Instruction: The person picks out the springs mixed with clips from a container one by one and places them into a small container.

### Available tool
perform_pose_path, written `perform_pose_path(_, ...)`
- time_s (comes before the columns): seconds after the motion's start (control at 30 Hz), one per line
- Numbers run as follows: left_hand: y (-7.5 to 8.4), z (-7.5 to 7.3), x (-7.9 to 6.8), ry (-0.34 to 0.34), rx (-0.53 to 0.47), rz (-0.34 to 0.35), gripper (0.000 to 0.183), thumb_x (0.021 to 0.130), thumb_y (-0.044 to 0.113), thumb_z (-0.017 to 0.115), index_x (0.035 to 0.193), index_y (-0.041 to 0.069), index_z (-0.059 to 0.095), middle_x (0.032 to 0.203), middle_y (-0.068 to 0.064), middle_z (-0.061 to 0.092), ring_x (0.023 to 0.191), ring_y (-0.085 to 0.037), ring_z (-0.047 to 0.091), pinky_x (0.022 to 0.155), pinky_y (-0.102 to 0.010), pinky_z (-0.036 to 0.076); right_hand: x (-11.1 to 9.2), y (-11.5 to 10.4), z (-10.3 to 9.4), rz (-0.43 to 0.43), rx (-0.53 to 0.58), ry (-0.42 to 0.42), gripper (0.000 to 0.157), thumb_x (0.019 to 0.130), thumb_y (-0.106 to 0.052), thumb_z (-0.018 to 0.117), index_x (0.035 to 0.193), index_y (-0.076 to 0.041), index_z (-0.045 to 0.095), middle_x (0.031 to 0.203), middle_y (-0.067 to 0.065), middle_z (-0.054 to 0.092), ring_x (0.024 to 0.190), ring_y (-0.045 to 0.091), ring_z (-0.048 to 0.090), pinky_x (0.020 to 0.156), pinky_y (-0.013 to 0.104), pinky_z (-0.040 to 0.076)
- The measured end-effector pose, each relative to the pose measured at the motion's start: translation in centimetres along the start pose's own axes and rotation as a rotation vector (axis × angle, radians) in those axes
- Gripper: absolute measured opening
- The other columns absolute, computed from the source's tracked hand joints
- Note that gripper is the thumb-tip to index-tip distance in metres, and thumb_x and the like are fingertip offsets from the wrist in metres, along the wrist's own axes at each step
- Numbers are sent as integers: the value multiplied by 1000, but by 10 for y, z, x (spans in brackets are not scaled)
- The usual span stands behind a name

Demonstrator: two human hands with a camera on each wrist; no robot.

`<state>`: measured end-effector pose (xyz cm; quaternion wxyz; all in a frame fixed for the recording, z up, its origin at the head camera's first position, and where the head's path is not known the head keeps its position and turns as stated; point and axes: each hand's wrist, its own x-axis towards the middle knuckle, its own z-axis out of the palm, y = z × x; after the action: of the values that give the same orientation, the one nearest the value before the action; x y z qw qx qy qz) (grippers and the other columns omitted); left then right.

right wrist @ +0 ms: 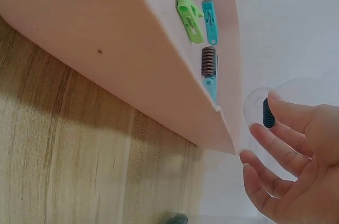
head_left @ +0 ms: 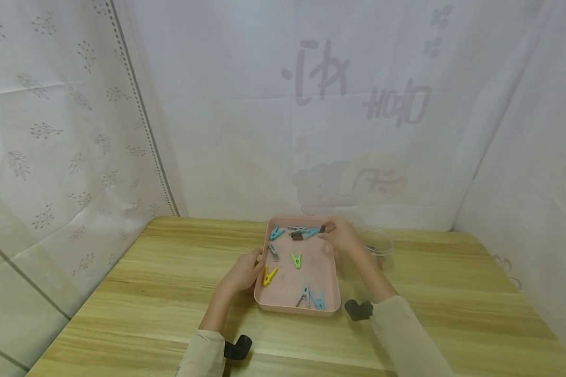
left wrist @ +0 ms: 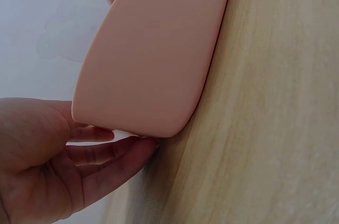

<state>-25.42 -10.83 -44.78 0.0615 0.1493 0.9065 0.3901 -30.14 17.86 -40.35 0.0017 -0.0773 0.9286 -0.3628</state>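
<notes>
A pink tray (head_left: 306, 311) stands on the table, and my left hand (head_left: 240, 273) holds its left wall, fingers along the outside; the thumb is partly hidden. Over the tray's far right corner, my right hand (head_left: 341, 235) pinches a dark ribbed coil (right wrist: 269, 113), like a spring, between thumb and fingers. Below it in the tray lie a brown spring-like coil (right wrist: 208, 62) and light blue clothespins. Elsewhere inside are a green clothespin (head_left: 296, 260), a yellow clothespin (head_left: 270, 275), a grey clothespin (head_left: 273, 253), and a blue clothespin (head_left: 277, 233).
A clear round container (head_left: 379, 242) with small dark items stands right of the tray. A grey-and-silver clothespin (head_left: 304, 297) and a light blue clothespin (head_left: 318, 300) lie at the tray's near end. The wooden table (head_left: 170, 293) meets hanging white cloth behind.
</notes>
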Motion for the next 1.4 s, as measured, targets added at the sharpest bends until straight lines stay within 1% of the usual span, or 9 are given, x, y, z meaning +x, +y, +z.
perform_pose_path(0.17,0,0,0,-1,-5,-3,38,111,10,48,143,-8,53,89,-12,67,72,-17,62,60,-30,51,-2,-1,-2,4,3,2,42,104,-18,67,136,9,59,130,30,66,123,47,62,99,55,55)
perform_pose_path(0.37,1,0,-1,-7,-14,-14,37,111,11,48,143,-8,53,89,-11,66,71,-17,61,59,-29,50,-4,-1,-4,-14,-6,13,42,104,-19,66,137,7,60,130,29,66,123,47,62,99,57,54)
perform_pose_path(0.6,2,-1,-1,-6,-3,-14,38,111,11,48,144,-9,52,91,-12,67,74,-19,61,62,-31,51,-7,-2,-5,-36,13,29,42,104,-20,66,137,7,60,130,29,66,123,48,62,98,58,55)
perform_pose_path(0.87,2,-1,-2,-12,-1,-14,38,112,11,48,144,-8,52,92,-13,68,74,-18,61,62,-30,51,-12,-5,-6,-59,20,34,45,104,-19,65,140,8,58,131,29,65,121,48,64,95,56,56)
perform_pose_path(1.07,3,-2,-2,-18,-15,-6,42,109,7,48,147,-11,48,96,-15,70,76,-19,62,64,-30,51,-16,-6,-6,-65,12,46,45,104,-20,67,140,7,59,130,28,66,119,47,65,94,56,57)
perform_pose_path(1.27,2,-2,-2,-19,-27,-10,43,109,6,48,148,-11,47,94,-15,70,73,-18,62,61,-30,51,-19,-3,-5,-86,16,65,46,104,-20,68,140,7,59,128,27,67,115,47,65,92,56,57)
perform_pose_path(1.4,2,-1,-2,-22,-31,-14,44,109,7,47,149,-11,46,93,-14,69,69,-17,61,58,-29,50,-21,-2,-6,-78,33,63,46,103,-20,68,141,5,59,128,27,66,113,44,65,90,53,57)
